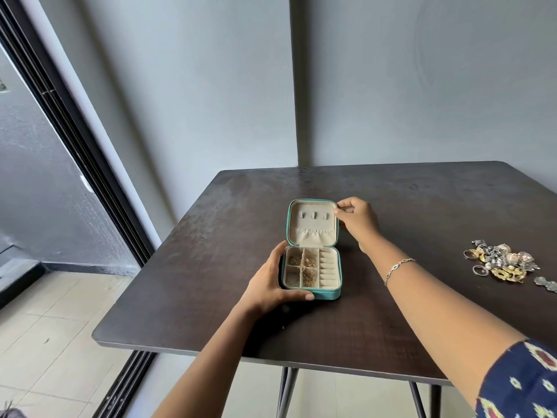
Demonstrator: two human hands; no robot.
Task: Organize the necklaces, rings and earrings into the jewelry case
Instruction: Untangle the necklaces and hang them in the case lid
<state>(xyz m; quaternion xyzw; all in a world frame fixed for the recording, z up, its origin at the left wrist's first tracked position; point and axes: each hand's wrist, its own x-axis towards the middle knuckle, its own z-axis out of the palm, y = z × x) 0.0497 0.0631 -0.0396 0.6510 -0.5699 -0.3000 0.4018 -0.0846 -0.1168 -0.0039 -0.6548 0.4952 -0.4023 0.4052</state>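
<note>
Small teal zip jewelry case [328,294] open on dark tabletop [211,267]. Left hand [272,282] grip clamped on base; right hand [355,218] pinches lid corner. Rec: keep base steady, lid fully back.

No readable text, labels or numbers anywhere, seemingly.

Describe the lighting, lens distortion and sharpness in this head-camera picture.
Head view: soft daylight from the left, pale sheen on the dark brown table; wide-angle lens bows the black door frame; teal jewelry case sharp, heap of gold and silver jewelry slightly soft at the edge.
</note>
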